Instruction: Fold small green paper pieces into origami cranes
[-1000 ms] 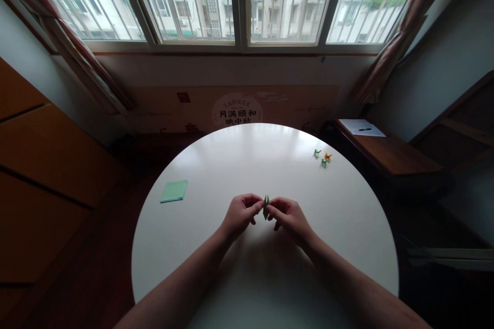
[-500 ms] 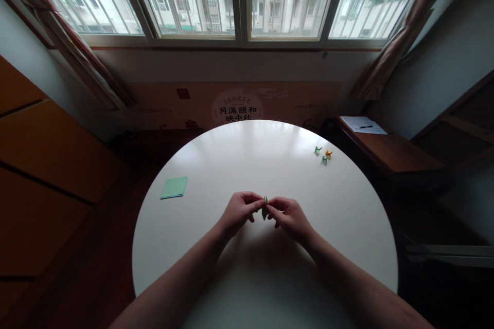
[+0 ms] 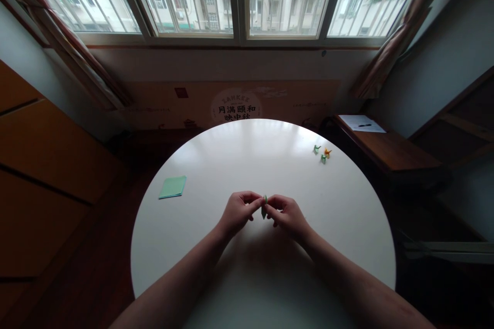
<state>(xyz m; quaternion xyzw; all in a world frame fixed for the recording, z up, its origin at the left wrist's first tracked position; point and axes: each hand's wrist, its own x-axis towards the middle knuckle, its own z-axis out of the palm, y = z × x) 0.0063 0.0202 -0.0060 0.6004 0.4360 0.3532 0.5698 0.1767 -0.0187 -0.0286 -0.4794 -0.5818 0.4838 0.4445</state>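
Observation:
Between my two hands is a small piece of folded green paper (image 3: 264,212), narrow and pointed at its top and lower ends. My left hand (image 3: 240,211) pinches it from the left with thumb and forefinger. From the right, the thumb and fingers of my right hand (image 3: 286,213) close on the same paper. Fingertips hide its middle. Both hands are held just over the near middle of the white round table (image 3: 216,159).
A stack of green square paper (image 3: 172,186) lies on the table's left side. Two small green paper figures (image 3: 323,159) and an orange paper figure (image 3: 328,152) sit at the far right. Beyond the right edge, a wooden bench (image 3: 401,151) bears a white sheet (image 3: 358,123) and a pen.
The whole view has shifted very slightly. Both hands keep the same pinch on the folded green paper, with no clear movement of their own.

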